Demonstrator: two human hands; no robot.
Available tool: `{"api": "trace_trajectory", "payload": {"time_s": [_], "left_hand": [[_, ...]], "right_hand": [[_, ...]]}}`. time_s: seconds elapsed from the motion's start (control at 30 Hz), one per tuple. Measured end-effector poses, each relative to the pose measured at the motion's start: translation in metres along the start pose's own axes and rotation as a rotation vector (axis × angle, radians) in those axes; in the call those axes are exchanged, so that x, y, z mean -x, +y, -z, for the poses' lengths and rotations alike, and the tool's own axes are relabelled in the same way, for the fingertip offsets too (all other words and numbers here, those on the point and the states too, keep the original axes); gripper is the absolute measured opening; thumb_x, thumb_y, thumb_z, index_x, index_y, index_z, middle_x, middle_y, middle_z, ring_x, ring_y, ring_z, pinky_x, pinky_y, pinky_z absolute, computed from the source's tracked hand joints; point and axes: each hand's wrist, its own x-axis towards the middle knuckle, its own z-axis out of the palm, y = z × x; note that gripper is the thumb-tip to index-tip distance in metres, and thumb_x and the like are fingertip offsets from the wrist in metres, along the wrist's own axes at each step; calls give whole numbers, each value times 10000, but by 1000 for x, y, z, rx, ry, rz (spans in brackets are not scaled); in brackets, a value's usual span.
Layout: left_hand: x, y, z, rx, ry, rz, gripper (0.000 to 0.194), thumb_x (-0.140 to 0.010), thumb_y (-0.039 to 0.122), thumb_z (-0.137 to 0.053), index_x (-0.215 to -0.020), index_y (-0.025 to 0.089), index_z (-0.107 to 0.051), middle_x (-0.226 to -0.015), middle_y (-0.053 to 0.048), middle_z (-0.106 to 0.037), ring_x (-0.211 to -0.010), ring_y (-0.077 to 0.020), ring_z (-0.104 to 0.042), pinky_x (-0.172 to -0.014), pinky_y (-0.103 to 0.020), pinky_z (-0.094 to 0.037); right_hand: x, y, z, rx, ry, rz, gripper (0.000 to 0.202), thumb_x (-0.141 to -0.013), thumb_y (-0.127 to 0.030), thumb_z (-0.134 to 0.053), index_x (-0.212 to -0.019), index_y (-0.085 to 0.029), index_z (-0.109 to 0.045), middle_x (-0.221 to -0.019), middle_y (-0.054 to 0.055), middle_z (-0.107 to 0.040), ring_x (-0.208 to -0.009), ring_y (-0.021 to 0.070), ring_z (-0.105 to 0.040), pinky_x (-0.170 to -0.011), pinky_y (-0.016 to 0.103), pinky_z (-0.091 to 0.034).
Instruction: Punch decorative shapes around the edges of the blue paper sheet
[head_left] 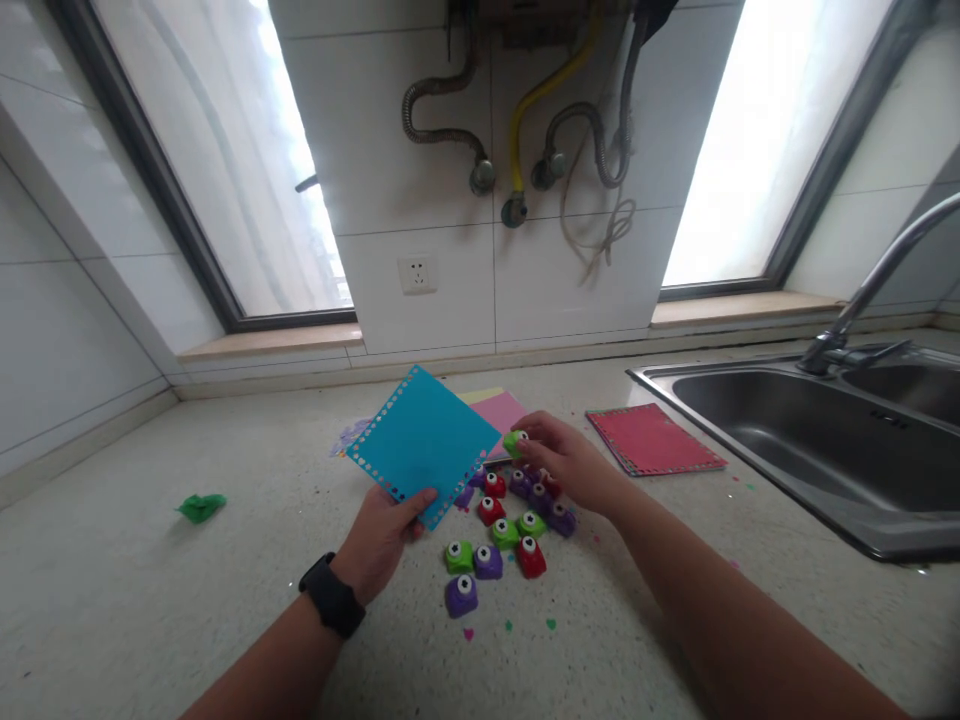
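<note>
A sheet of blue paper (pixel 424 440) with small shapes punched along two or more of its edges is pinched in my left hand (pixel 390 530), thumb on top near the lower corner. My right hand (pixel 559 455) grips a green craft punch (pixel 514 443) just off the sheet's right corner. Below the hands, several small punches lie on the counter, among them a red punch (pixel 531 557), a purple punch (pixel 462 595) and a green punch (pixel 459 556). Pink paper (pixel 499 415) lies partly hidden behind the blue sheet.
A stack of red paper with punched edges (pixel 652 438) lies on the right, beside the steel sink (pixel 750 400) and its faucet (pixel 862 290). Crumpled green material (pixel 201 507) sits at the left. Tiny paper cutouts (pixel 469 634) are scattered on the counter (pixel 300 640).
</note>
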Motion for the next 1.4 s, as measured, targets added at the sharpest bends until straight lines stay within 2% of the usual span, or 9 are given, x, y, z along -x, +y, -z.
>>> {"api": "trace_trajectory", "payload": {"time_s": [0.07,0.13,0.3,0.43,0.57,0.67,0.87,1.2,1.4], "left_hand": [[1,1,0,27,10,8,345,-731,319,-858,-984,158,-687,-809,1,-666,-546,-43,-480,-456,-153,-376],[1,0,1,54,27,14,363,-721,303,-868,-1008,165,-694,-850,0,-673,-559,-36,-482,-467,-145,-383],[-2,-3,4,116,82,29,357,-688,284,-888,-962,160,-697,-830,13,-654,-582,-51,-507,-484,-157,-422],[-3,-5,5,143,114,31,343,-667,260,-898,-934,178,-700,-784,40,-614,-570,-44,-473,-483,-152,-414],[-3,-6,6,153,181,51,355,-606,204,-924,-888,181,-711,-814,34,-619,-631,-60,-501,-520,-158,-440],[-3,-7,7,179,228,79,344,-568,196,-940,-820,175,-707,-803,31,-618,-656,-71,-518,-532,-166,-450],[-3,-8,7,198,231,96,346,-559,183,-945,-821,178,-720,-797,31,-632,-670,-75,-529,-544,-167,-456],[-3,-11,9,173,218,85,328,-583,185,-933,-837,177,-725,-828,19,-624,-680,-81,-516,-543,-177,-446],[-3,-11,10,158,203,70,305,-584,194,-931,-798,157,-717,-765,18,-600,-642,-75,-490,-531,-180,-432]], "right_hand": [[2,-6,-3,-220,49,5,257,-914,-402,-644,-1079,-215,-581,-928,26,-659,-799,169,-672,-699,328,-537],[4,-10,-5,-353,83,38,249,-887,-372,-690,-1050,-215,-585,-958,22,-653,-814,153,-678,-756,331,-549],[6,-8,-13,-524,144,203,238,-866,-302,-729,-1051,-236,-595,-1036,31,-648,-934,152,-677,-869,343,-549],[10,-7,-20,-410,201,381,382,-787,-193,-794,-1109,-250,-596,-1047,37,-620,-969,158,-643,-847,320,-549],[17,-11,-24,-101,257,614,387,-779,-152,-774,-1123,-230,-614,-1019,60,-618,-956,194,-617,-844,372,-542],[21,-15,-26,25,291,703,402,-762,-141,-769,-1121,-217,-604,-1011,71,-631,-937,209,-617,-822,391,-540],[22,-21,-29,97,271,747,338,-770,-162,-760,-1064,-197,-596,-948,73,-653,-872,203,-620,-774,378,-534],[22,-19,-33,91,289,696,314,-788,-205,-751,-1056,-180,-589,-932,81,-640,-828,199,-603,-736,373,-527],[21,-15,-32,92,286,682,334,-779,-198,-757,-1063,-191,-582,-939,73,-634,-836,198,-599,-741,371,-527]]}}
